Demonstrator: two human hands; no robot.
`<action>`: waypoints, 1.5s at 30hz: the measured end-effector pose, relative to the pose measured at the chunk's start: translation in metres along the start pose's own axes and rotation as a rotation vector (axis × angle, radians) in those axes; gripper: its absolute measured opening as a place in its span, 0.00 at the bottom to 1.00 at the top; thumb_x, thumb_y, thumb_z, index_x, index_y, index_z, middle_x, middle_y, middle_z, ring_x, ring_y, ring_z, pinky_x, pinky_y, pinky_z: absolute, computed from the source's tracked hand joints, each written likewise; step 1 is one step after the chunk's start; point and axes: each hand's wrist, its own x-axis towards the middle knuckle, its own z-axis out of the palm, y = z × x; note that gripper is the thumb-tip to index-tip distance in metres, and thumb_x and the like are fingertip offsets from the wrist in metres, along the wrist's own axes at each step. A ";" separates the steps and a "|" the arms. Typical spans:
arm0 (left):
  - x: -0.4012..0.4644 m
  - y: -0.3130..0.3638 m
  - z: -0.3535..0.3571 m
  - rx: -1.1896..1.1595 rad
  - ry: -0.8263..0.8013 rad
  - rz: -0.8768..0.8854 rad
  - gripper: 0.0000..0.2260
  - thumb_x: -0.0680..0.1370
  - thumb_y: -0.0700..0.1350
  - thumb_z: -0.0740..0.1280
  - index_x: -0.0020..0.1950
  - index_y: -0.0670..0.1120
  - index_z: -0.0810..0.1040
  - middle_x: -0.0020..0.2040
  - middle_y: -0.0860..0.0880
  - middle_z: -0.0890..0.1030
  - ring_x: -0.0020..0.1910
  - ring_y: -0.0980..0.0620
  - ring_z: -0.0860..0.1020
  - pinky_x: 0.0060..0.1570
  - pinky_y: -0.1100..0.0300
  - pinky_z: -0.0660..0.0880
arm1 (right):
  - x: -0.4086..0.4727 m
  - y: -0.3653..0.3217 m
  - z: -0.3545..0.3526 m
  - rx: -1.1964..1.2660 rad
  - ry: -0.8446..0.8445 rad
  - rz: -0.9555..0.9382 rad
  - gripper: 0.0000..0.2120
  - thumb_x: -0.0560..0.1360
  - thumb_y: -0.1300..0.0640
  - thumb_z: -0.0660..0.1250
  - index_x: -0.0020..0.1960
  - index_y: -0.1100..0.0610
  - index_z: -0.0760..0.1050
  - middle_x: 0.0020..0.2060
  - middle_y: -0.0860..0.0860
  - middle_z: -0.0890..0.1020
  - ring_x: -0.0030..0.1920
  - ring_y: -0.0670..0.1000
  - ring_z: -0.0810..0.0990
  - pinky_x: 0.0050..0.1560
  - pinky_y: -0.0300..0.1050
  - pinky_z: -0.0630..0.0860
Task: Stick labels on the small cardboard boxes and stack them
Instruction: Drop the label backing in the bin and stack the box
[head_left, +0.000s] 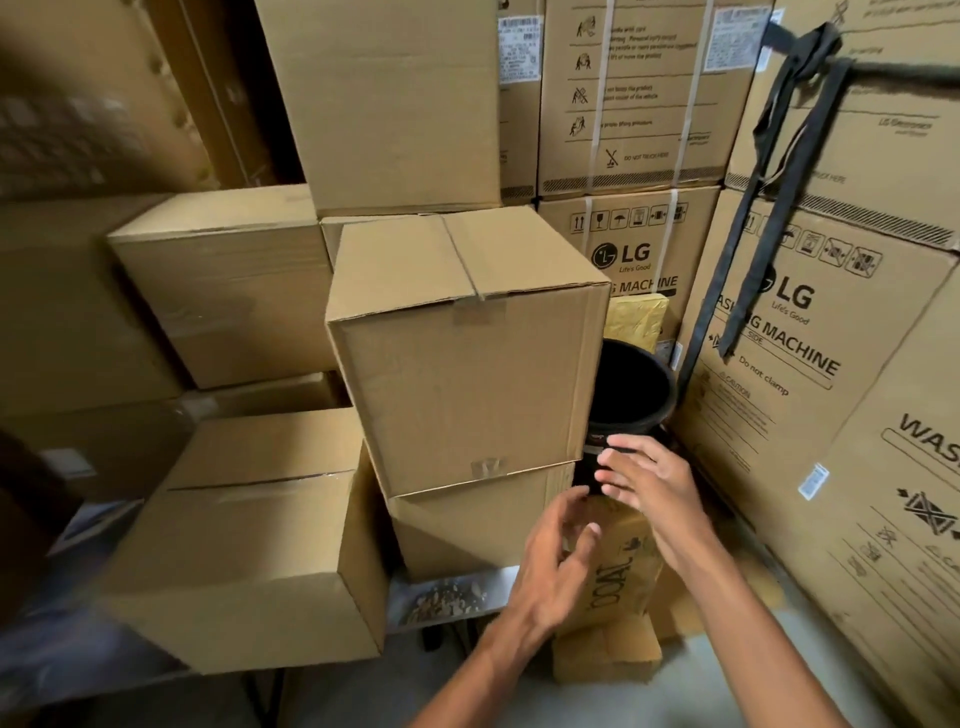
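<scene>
Both hands are out in front of the person, low and right of the centre, and neither holds anything. The left hand (558, 558) has its fingers spread and gently bent, just beside the lower right corner of the stack. The right hand (647, 480) is flat, fingers straight and together, reaching toward the black bucket (631, 387) that stands behind the stack's right edge; whether the fingertips touch it I cannot tell.

The stack itself is two small cardboard boxes: the top box (462, 353) sits squarely on the lower box (478, 525), turned a little so one corner faces forward. Clear tape runs along the top seam and down its front face. I see no label on the faces turned this way. The lower box rests on a pale desk (452, 587) with some crumbs or debris on its front edge.

To the left another box (249, 540) lies on the desk, close against the stack, and one more (223, 280) stands higher behind it. Under the hands a yellowish carton (618, 571) stands on the floor. Large washing-machine cartons (810, 332) wall the right side, with a dark strap (779, 176) hanging over them.
</scene>
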 end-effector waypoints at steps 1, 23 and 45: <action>-0.010 0.000 -0.009 0.002 0.000 -0.004 0.18 0.84 0.49 0.63 0.73 0.59 0.69 0.66 0.58 0.77 0.60 0.65 0.76 0.61 0.63 0.75 | -0.011 0.001 0.010 0.019 -0.001 0.002 0.11 0.78 0.61 0.72 0.60 0.58 0.80 0.49 0.58 0.87 0.48 0.55 0.87 0.48 0.46 0.83; -0.176 -0.040 -0.256 -0.026 0.482 0.025 0.15 0.83 0.44 0.65 0.69 0.55 0.73 0.64 0.59 0.77 0.60 0.67 0.75 0.51 0.73 0.73 | -0.175 0.052 0.260 -0.143 -0.192 -0.015 0.14 0.76 0.55 0.75 0.61 0.53 0.80 0.54 0.49 0.84 0.56 0.48 0.83 0.52 0.40 0.81; -0.150 -0.114 -0.367 0.037 0.724 -0.192 0.26 0.81 0.55 0.65 0.77 0.48 0.66 0.71 0.46 0.73 0.69 0.45 0.73 0.64 0.50 0.71 | -0.147 0.112 0.301 -0.363 -0.055 0.087 0.48 0.73 0.28 0.65 0.83 0.48 0.50 0.82 0.53 0.57 0.81 0.60 0.57 0.76 0.68 0.58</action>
